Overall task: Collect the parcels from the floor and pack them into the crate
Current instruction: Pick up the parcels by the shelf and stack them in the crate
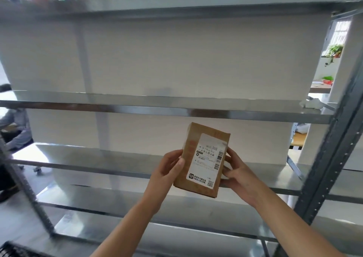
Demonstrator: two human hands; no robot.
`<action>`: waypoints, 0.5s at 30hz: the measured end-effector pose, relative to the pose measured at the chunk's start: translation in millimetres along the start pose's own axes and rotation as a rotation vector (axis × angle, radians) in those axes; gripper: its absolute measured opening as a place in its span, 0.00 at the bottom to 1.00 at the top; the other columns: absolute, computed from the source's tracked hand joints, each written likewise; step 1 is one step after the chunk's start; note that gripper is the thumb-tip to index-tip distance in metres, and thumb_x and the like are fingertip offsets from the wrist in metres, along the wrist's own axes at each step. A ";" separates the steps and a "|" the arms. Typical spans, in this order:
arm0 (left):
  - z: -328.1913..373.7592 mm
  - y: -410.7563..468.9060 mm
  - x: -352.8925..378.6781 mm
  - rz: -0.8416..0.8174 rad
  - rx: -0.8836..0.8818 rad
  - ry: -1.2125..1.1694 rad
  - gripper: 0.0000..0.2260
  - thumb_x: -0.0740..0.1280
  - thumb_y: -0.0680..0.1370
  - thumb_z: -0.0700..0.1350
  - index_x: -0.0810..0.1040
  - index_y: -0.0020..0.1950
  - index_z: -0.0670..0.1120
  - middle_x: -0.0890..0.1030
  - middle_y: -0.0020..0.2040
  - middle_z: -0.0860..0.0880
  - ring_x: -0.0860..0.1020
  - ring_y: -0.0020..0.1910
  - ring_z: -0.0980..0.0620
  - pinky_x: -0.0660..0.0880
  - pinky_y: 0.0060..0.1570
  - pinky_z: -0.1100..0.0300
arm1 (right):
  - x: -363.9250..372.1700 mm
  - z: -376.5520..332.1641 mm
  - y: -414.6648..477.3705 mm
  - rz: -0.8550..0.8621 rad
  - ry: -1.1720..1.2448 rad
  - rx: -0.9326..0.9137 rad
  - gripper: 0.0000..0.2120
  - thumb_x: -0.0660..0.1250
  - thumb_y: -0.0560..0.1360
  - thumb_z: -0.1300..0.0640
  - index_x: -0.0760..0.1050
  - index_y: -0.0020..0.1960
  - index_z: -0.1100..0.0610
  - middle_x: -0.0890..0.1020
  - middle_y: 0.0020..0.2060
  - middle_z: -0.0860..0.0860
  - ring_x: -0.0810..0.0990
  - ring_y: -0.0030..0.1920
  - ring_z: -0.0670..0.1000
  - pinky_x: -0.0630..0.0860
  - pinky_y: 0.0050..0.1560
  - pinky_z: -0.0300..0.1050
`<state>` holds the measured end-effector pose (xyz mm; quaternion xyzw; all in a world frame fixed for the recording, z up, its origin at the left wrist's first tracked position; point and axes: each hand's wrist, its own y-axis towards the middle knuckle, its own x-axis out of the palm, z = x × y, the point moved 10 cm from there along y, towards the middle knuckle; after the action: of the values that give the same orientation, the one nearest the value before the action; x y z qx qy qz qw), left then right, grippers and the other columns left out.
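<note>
While the left hand point(169, 168) grips its left edge and the right hand point(238, 175) grips its right edge, the flat brown cardboard parcel point(203, 159) stands on end in front of the shiny grey metal shelves point(157, 107), its long side up and leaning a bit right, with its smooth white label point(208, 158) facing the camera, and a dark ribbed thing point(11, 249) low on the left may be a crate.

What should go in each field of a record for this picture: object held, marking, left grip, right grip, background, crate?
object held: brown cardboard parcel, upright and slightly tilted, off the floor
marking: white printed shipping label with barcode, facing the camera
left grip: left hand holds the parcel's left edge, thumb on the front
right grip: right hand holds its right edge
background: grey metal shelving unit against a white wall
crate: none clearly in view
</note>
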<state>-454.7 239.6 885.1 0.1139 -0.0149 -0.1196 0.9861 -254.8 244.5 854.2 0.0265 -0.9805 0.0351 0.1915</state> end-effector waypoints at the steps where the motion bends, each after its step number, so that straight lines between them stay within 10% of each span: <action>1: 1.0 0.2 -0.1 -0.012 0.003 -0.006 0.13 0.64 0.79 0.50 0.74 0.64 0.53 0.82 0.59 0.53 0.80 0.58 0.53 0.80 0.55 0.51 | 0.1 -2.0 2.0 0.010 -0.005 -0.004 0.37 0.55 0.74 0.80 0.69 0.70 0.44 0.76 0.64 0.51 0.76 0.65 0.58 0.80 0.48 0.66; 8: -11.3 7.9 -20.4 0.106 -0.006 -0.013 0.12 0.57 0.83 0.49 0.74 0.63 0.58 0.81 0.60 0.57 0.78 0.61 0.55 0.78 0.59 0.48 | 5.6 -13.0 15.2 0.137 -0.158 -0.090 0.15 0.62 0.80 0.63 0.73 0.61 0.45 0.79 0.62 0.46 0.77 0.62 0.53 0.77 0.60 0.61; 15: -38.0 21.4 -40.5 0.281 -0.033 -0.074 0.12 0.59 0.82 0.46 0.77 0.62 0.57 0.82 0.57 0.55 0.81 0.57 0.53 0.79 0.56 0.46 | 26.9 14.8 46.6 0.024 -0.114 -0.007 0.15 0.55 0.83 0.52 0.75 0.64 0.40 0.82 0.60 0.48 0.76 0.65 0.53 0.77 0.58 0.57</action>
<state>-486.9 278.0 852.9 0.0899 -0.0649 0.0152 0.9937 -288.2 288.7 847.8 0.0159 -0.9902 0.0325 0.1350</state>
